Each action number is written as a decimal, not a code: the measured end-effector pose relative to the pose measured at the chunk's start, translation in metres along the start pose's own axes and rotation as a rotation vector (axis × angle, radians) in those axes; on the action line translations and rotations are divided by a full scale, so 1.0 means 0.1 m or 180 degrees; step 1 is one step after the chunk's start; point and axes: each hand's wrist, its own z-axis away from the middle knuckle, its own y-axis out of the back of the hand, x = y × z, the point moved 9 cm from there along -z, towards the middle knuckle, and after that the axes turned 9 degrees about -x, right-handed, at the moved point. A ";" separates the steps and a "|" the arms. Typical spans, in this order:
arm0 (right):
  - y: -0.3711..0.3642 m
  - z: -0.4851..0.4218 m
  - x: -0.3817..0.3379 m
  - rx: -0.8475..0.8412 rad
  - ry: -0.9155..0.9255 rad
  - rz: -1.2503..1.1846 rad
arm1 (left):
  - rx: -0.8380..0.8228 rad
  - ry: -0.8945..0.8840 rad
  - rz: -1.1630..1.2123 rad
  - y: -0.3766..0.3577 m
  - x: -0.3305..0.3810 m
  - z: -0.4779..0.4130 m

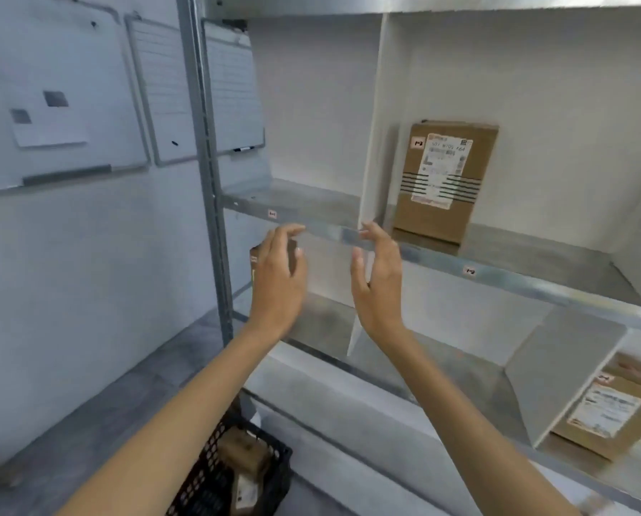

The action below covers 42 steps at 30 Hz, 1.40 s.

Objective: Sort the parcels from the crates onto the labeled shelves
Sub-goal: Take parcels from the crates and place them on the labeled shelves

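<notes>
Bottom centre, the crate [214,474] holds parcels yet unsorted. Mid-frame, the left hand [276,281], fingers loose and straight, half hides a brown parcel [254,255]; contact, I cannot tell. The right hand [378,284] is spread wide, empty. Further right a box [441,184] stands label-out, readable.

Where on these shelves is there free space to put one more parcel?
The upper left compartment, between the metal post and the white divider, is bare. In the next compartment, bare shelf lies right of the upright parcel. Crowded: the far lower compartment, filled by the lower parcel, and the black crate, with parcels inside.
</notes>
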 end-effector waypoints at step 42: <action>-6.14 5.12 4.84 -0.2245 -0.5726 -0.1145 | -0.0506 0.3613 0.0242 -1.44 -7.64 3.64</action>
